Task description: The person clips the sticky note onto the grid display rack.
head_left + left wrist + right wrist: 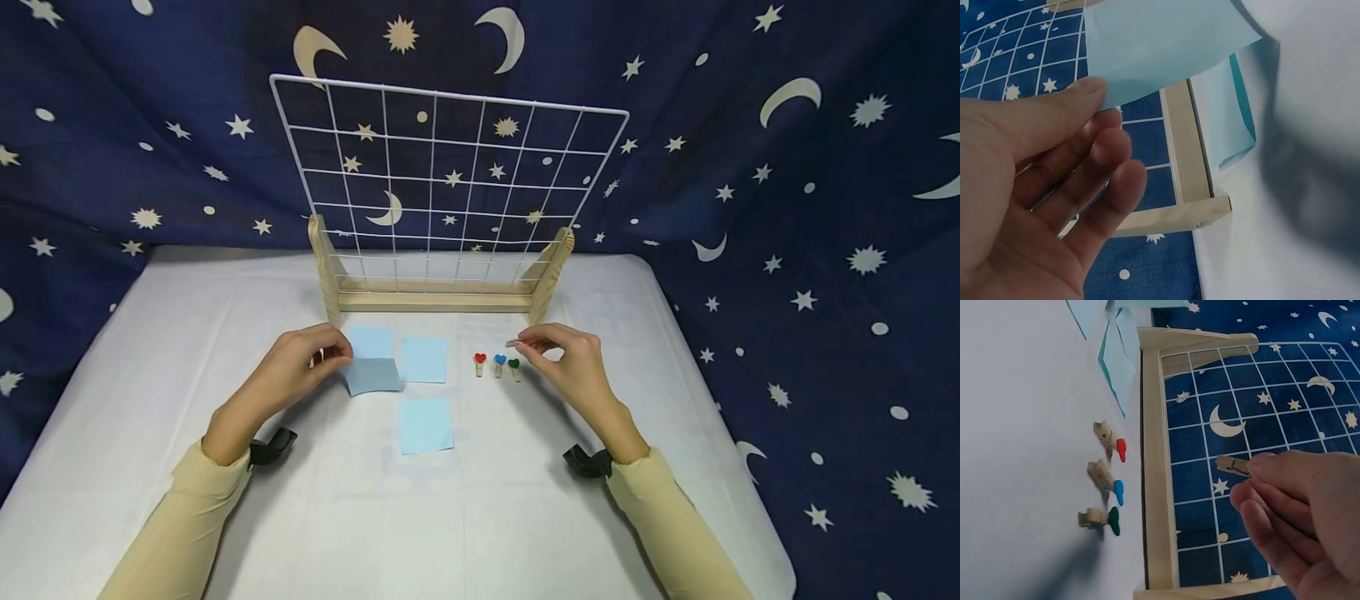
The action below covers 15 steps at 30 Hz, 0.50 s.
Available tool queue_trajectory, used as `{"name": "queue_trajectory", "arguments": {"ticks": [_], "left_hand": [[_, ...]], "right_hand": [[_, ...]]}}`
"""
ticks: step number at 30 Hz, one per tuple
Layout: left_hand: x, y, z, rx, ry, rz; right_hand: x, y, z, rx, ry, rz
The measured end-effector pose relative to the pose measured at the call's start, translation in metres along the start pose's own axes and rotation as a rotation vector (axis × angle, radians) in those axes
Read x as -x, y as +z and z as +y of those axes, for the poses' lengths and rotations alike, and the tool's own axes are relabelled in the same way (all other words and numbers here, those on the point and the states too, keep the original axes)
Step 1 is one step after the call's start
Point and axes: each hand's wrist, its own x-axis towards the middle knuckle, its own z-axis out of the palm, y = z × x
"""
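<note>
Between thumb and forefinger my left hand (303,362) pinches a light blue paper square (1160,47) by its edge, lifted above the table. My right hand (566,358) pinches a small wooden clothespin (1232,465) by one end; the fingers cover that end. Just left of the right hand lie three little clothespins topped with hearts: a red-heart clothespin (480,363), a blue-heart clothespin (499,365) and a green-heart clothespin (514,368). More blue paper squares lie flat: one (372,342) behind the held sheet, one (423,360) to its right, one (427,426) nearer me.
A white wire grid panel (431,177) stands upright in a wooden base (435,302) at the back of the white-covered table (360,517). Behind it hangs a dark blue curtain (750,217) with moons and stars.
</note>
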Motion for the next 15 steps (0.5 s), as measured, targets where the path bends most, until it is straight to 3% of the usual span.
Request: {"name": "queue_trajectory", "arguments": {"ticks": [8,15], "left_hand": [[-0.017,0.000,0.008,-0.065,0.049,0.111],[-0.024,0.004,0.012,-0.113,0.074,0.182]], "right_hand": [[-0.023,0.010,-0.021,0.008,-0.016,-0.034],[-0.049,0.018,-0.039,0.003,-0.094,-0.046]]}}
